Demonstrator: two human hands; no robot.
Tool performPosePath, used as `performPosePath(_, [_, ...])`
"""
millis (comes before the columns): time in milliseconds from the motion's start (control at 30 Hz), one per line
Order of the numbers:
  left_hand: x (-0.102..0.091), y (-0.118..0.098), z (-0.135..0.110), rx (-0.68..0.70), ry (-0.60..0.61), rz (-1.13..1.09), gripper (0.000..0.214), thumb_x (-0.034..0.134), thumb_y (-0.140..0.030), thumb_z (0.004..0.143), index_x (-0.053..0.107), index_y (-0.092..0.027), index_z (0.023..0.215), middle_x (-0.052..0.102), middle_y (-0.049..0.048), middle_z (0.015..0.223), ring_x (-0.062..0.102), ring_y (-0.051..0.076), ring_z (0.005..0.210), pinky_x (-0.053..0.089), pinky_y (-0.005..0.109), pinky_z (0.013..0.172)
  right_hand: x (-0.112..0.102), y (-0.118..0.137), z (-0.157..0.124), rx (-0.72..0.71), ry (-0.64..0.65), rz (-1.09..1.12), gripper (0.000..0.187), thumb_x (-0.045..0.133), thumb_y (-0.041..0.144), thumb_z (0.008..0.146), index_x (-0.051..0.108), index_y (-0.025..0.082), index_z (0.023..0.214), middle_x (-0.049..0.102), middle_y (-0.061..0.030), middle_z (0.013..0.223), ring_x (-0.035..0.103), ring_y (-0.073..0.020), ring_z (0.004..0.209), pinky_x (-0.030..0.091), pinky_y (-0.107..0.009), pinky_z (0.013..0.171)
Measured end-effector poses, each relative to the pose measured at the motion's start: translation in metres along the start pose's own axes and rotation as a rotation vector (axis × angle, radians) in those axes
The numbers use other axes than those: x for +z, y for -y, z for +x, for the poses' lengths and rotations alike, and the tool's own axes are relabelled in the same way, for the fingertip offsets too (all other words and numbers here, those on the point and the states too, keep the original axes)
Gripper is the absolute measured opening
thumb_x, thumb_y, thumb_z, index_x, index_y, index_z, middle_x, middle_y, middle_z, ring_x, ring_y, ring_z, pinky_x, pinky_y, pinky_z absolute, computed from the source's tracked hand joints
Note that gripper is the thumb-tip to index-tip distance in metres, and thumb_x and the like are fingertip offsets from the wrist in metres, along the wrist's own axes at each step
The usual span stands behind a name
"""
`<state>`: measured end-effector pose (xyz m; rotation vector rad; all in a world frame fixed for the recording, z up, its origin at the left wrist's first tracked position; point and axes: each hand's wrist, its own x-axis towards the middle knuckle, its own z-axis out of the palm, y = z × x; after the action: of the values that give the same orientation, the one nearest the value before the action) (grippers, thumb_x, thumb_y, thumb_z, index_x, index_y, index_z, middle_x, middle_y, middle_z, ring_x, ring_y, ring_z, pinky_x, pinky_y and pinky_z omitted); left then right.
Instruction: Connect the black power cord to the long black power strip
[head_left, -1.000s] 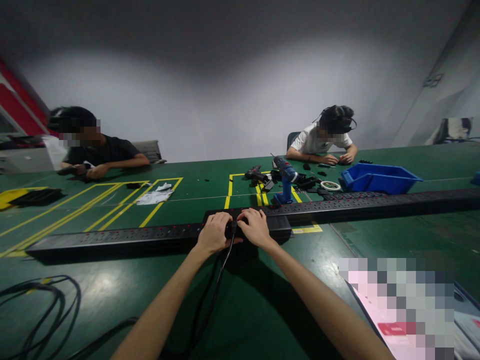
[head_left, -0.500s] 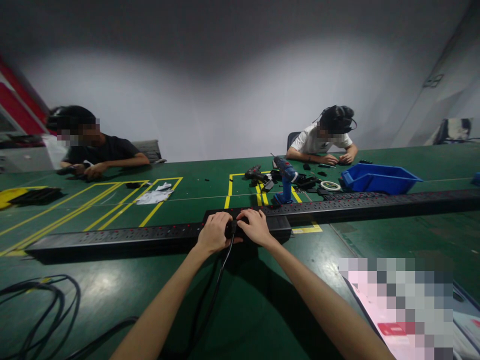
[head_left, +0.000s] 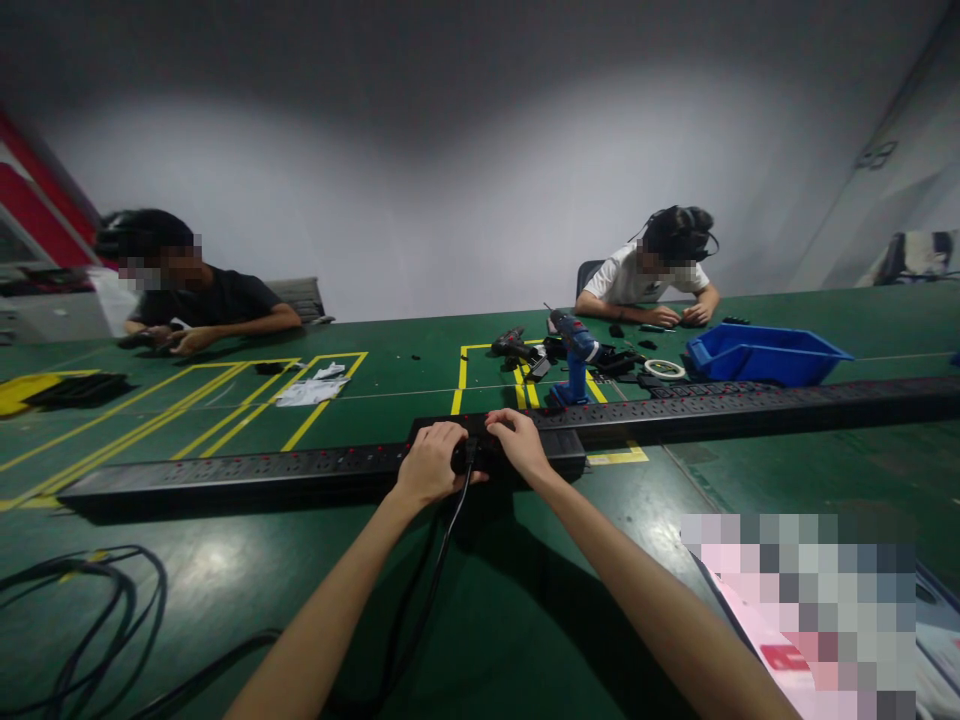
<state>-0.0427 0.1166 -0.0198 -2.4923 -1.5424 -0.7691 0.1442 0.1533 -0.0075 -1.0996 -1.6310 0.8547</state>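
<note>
Because its row of sockets faces upward, the near power strip (head_left: 247, 478) leaves its working side in easy reach; it lies lengthwise across the worktop (head_left: 765, 490), in front of the person. The left hand (head_left: 429, 465) grasps it near its right part, fingers (head_left: 444, 432) bent over the top and thumb along the front, probably to keep it from sliding. A black plug (head_left: 471, 450) sits between the two hands at the near edge, and its cord (head_left: 450, 530) drops toward the person, clear of the sockets. Whether the plug is fully seated cannot be told. The right hand (head_left: 519, 445) has its fingers curled together just beside the plug; whether they pinch anything is not visible.

Behind, the far power strip (head_left: 787, 418) runs on to the right, overlapping the near one. A blue drill (head_left: 576, 368) stands upright on its base, likely so its handle is handy, near a blue bin (head_left: 780, 362). Coiled cable (head_left: 129, 602) rests at left, apart from the strip. Across the worktop, two people (head_left: 238, 302) sit bent over their own hands.
</note>
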Motion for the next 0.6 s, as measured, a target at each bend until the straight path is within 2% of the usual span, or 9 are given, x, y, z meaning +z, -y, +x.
performPosePath(100, [0.0, 0.0, 0.0, 0.002, -0.01, 0.004, 0.052, 0.069, -0.06, 0.07, 0.055, -0.021, 0.102, 0.062, 0.0089, 0.109, 0.055, 0.029, 0.105, 0.041, 0.043, 0.092, 0.004, 0.005, -0.001, -0.021, -0.126, 0.126, 0.013, 0.054, 0.026, 0.075, 0.066, 0.019, 0.077, 0.069, -0.0049, 0.1, 0.06, -0.0205, 0.101, 0.041, -0.031, 0.095])
performPosePath(167, [0.0, -0.001, -0.001, 0.002, -0.016, 0.003, 0.051, 0.07, -0.057, 0.071, 0.056, -0.021, 0.103, 0.062, 0.0092, 0.109, 0.055, 0.029, 0.106, 0.041, 0.043, 0.092, 0.007, 0.01, -0.004, -0.018, -0.144, 0.181, 0.014, 0.054, 0.026, 0.075, 0.065, 0.018, 0.077, 0.068, -0.004, 0.092, 0.061, -0.0191, 0.089, 0.044, -0.029, 0.085])
performPosePath(300, [0.0, -0.002, -0.001, -0.004, -0.02, 0.0, 0.046, 0.07, -0.049, 0.071, 0.057, -0.021, 0.105, 0.063, 0.0095, 0.109, 0.055, 0.029, 0.107, 0.042, 0.042, 0.091, 0.013, 0.02, -0.014, -0.008, -0.046, 0.263, 0.013, 0.053, 0.028, 0.076, 0.062, 0.018, 0.076, 0.06, 0.0008, 0.071, 0.053, -0.0142, 0.066, 0.041, -0.025, 0.063])
performPosePath(400, [0.001, -0.001, -0.001, -0.005, -0.016, 0.009, 0.041, 0.068, -0.041, 0.071, 0.057, -0.021, 0.105, 0.063, 0.0096, 0.111, 0.055, 0.03, 0.108, 0.042, 0.042, 0.091, 0.018, 0.02, -0.025, -0.022, -0.011, 0.263, 0.018, 0.053, 0.033, 0.081, 0.057, 0.018, 0.072, 0.053, 0.0031, 0.063, 0.047, -0.0121, 0.06, 0.036, -0.023, 0.058])
performPosePath(500, [0.003, 0.001, -0.002, -0.003, -0.012, 0.024, 0.04, 0.064, -0.033, 0.071, 0.057, -0.02, 0.108, 0.062, 0.0102, 0.113, 0.054, 0.03, 0.11, 0.041, 0.042, 0.093, 0.024, 0.012, -0.041, -0.084, 0.02, 0.154, 0.027, 0.052, 0.038, 0.085, 0.051, 0.019, 0.067, 0.047, 0.0042, 0.06, 0.043, -0.0109, 0.057, 0.031, -0.023, 0.055])
performPosePath(600, [0.004, 0.003, -0.002, 0.003, -0.008, 0.029, 0.039, 0.06, -0.028, 0.07, 0.057, -0.019, 0.108, 0.062, 0.0109, 0.114, 0.053, 0.03, 0.113, 0.04, 0.042, 0.096, 0.031, 0.002, -0.055, -0.145, 0.074, 0.042, 0.03, 0.058, 0.039, 0.084, 0.045, 0.02, 0.065, 0.042, 0.0061, 0.057, 0.037, -0.0094, 0.054, 0.027, -0.023, 0.054])
